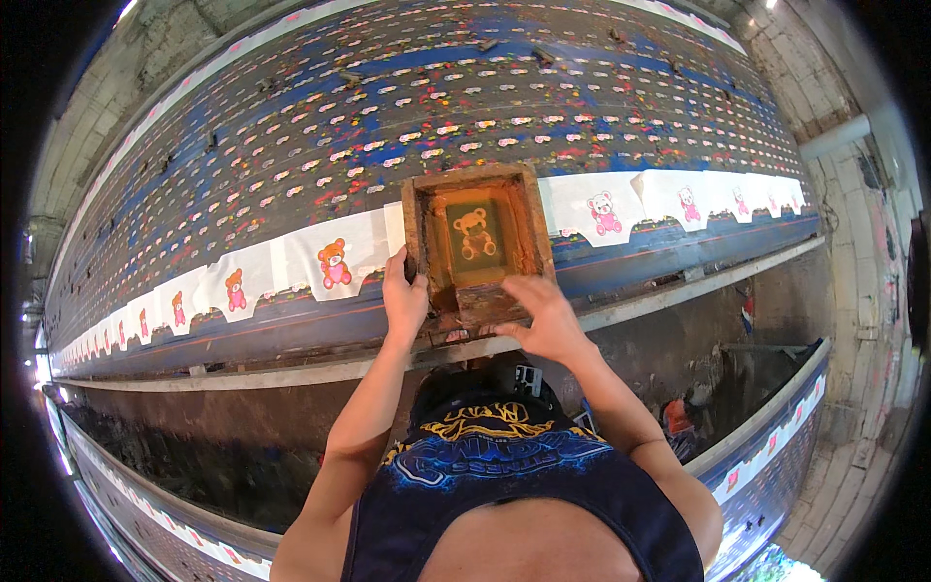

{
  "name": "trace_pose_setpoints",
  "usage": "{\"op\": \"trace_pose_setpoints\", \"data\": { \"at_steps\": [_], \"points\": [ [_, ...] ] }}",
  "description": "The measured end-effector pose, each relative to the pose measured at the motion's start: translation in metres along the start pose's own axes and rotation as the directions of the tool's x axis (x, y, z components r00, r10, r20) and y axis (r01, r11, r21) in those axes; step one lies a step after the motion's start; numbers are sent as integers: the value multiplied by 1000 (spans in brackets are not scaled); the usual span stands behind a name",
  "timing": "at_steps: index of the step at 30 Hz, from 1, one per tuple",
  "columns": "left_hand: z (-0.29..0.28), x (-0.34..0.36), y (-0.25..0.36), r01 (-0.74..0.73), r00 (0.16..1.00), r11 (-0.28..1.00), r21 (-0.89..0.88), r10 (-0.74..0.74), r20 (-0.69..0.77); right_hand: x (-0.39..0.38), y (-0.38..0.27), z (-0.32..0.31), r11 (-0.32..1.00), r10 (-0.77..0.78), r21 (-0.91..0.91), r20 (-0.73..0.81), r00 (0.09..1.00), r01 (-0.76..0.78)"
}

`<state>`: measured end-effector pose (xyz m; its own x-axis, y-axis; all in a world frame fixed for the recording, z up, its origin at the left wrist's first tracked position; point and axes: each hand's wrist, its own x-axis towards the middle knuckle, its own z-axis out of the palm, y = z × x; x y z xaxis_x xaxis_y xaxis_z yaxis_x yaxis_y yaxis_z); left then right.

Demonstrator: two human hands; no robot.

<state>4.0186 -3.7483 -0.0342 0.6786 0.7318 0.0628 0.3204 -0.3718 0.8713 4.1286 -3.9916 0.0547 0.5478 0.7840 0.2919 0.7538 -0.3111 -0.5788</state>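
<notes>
A deep wooden screen-printing frame (414, 211) rests over the strip of white fabric pieces, straight in front of me. Its mesh (474, 235) shows a pale bear outline, and brown-orange ink coats the inner walls. My left hand (405, 299) is closed on the frame's near left side. At the near end of the frame lies a stained wooden squeegee (485, 304). My right hand (545, 318), slightly blurred, grips its right end, fingers on the far side and thumb on the near side. The squeegee's lower edge is hidden.
Left of the frame, fabric pieces (291, 271) carry bears with orange-brown heads; on those to the right (635, 213), the bears are pink and white. The long dark table (320, 126) is spotted with paint. A ledge (679, 294) runs along its near edge. Another printing table (776, 466) stands behind me.
</notes>
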Motion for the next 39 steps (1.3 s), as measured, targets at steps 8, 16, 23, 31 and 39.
{"op": "trace_pose_setpoints", "data": {
  "at_steps": [8,16,23,31,39],
  "points": [
    [0,-5,25,-24,1000,987,-158,23,-11,-11,64,7,806,560,289,-92,823,-516],
    [98,-18,101,-14,998,973,-230,1,-55,-33,132,-79,834,528,286,-160,834,-473],
    [202,-24,128,11,999,983,-181,-19,-42,-51,210,-148,804,580,237,-110,807,-546],
    [229,-29,134,44,998,995,-90,-47,-34,-62,245,-163,801,563,268,-36,826,-535],
    [226,-27,129,71,997,995,-66,-71,5,-64,231,-171,942,326,120,-103,940,-313]
  ]
}}
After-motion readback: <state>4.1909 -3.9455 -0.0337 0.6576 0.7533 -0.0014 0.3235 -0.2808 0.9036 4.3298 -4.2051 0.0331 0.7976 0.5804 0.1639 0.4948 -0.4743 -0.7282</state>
